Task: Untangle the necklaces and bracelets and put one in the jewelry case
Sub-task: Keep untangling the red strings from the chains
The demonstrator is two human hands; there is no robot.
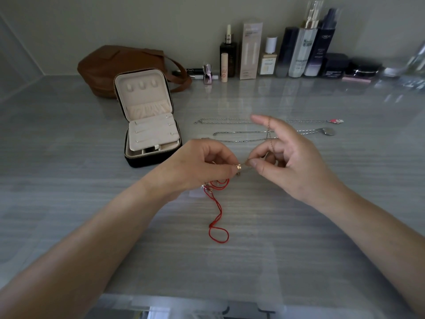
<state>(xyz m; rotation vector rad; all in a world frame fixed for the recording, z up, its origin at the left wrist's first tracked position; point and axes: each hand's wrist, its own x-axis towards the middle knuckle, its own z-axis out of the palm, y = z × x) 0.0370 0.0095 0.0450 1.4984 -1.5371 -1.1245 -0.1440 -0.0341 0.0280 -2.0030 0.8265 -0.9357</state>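
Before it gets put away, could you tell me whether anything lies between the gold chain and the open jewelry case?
Nothing visible lies between the gold chain and the jewelry case; the red cord at the left hand may be tangled with it.

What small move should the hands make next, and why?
Probably ease the right hand away to draw the thin gold chain clear of the red cord. Both hands pinch the chain beside its small pendant, the cord hangs bunched under the left hand, and two silver necklaces already lie straight.
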